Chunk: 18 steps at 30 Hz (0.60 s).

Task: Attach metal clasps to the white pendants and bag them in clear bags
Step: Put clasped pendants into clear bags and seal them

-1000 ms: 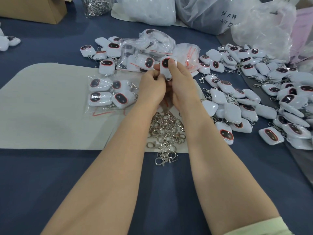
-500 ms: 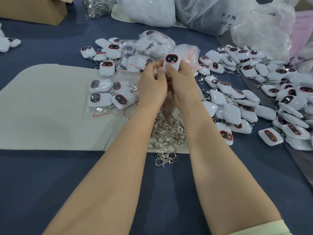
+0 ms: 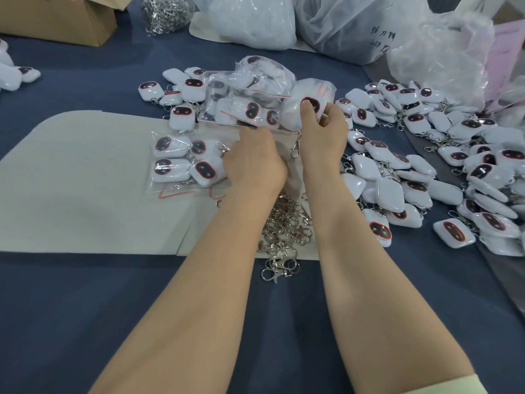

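Observation:
My right hand [image 3: 324, 135] pinches a white pendant [image 3: 314, 106] with a dark red-rimmed oval face, raised above the beige mat [image 3: 85, 180]. A metal clasp [image 3: 295, 145] dangles from the pendant beside my right wrist. My left hand [image 3: 252, 163] is lower and to the left, knuckles up, its fingertips hidden against flat clear bags [image 3: 255, 132] on the mat. A heap of loose metal clasps [image 3: 287, 223] lies between my forearms. Left of my left hand lies a clear bag of pendants [image 3: 184, 163].
Filled clear bags [image 3: 255, 89] are heaped behind my hands. Several loose white pendants [image 3: 397, 189] spread across the blue table on the right. A cardboard box [image 3: 56, 21], a bag of clasps [image 3: 164, 12] and large plastic sacks [image 3: 250, 21] line the far edge.
My hands have parted. The left hand dropped away from the pendant to the mat, while the right hand carried the pendant up and right with a clasp now hanging from it.

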### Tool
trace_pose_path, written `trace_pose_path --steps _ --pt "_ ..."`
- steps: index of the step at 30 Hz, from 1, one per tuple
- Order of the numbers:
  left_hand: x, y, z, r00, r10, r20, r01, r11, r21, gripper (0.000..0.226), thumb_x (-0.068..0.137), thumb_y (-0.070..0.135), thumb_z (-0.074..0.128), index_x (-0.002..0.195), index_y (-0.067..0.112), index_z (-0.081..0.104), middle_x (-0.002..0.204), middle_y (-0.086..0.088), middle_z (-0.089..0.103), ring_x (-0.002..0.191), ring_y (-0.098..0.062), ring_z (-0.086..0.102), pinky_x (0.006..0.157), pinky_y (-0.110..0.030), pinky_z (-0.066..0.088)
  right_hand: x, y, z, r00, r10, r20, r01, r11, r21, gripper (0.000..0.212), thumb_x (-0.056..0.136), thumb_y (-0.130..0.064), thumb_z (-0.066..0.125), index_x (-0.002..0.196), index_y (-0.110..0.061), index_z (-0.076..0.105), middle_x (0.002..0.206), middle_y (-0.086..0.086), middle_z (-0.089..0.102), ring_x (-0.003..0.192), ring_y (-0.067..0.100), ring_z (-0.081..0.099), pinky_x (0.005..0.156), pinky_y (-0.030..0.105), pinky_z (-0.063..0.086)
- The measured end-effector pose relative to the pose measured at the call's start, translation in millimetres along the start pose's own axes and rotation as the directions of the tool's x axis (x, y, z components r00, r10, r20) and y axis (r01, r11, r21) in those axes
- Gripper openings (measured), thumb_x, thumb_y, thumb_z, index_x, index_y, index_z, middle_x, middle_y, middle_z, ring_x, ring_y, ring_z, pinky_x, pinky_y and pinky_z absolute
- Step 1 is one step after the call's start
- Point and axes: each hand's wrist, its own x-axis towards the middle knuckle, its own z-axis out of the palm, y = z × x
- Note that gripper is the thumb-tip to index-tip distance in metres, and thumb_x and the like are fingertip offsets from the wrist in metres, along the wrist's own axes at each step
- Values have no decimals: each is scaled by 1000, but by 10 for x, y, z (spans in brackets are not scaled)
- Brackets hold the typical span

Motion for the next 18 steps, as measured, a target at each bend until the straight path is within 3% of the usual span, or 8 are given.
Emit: trace_pose_path --steps 6,10,14,15,18 --pt "-2 11 -13 1000 15 -5 -15 999 -39 26 89 10 52 115 8 52 118 -16 53 107 -37 56 71 -35 34 -28 -28 -1 1000 -5 12 5 1000 31 29 91 -24 61 67 -19 45 63 -7 42 61 10 37 66 28 35" --pt "11 -2 -12 1000 19 -4 -19 995 -102 30 90 12 54 120 10 49 121 -15 52 108 -36 55 73 -35 35 -50 -119 -13 999 17 49 -21 996 87 23 91 -23 62 72 -19 50 67 -6 50 62 11 47 67 32 44" --pt "78 -62 -31 998 -54 15 56 960 -273 31 90 18 56 120 9 51 119 -14 57 107 -34 56 83 -37 44 -41 -251 45 968 97 230 -198 863 465 14 92 -11 63 93 -8 50 85 9 57 53 13 64 58 25 55" --pt "95 -80 -44 996 -87 19 88 934 -345 30 89 18 57 117 8 51 116 -14 59 105 -34 58 83 -36 44 -50 -267 71 958 103 269 -228 840 492 16 92 -9 63 97 -5 48 88 12 58 54 15 66 57 25 56" --pt "142 -134 -87 984 -179 22 164 840 -517 27 87 19 61 110 9 52 110 -9 60 100 -28 59 81 -33 46 -90 -230 122 944 117 308 -219 921 323 24 90 -7 63 104 -4 45 92 13 59 58 13 65 56 24 56"
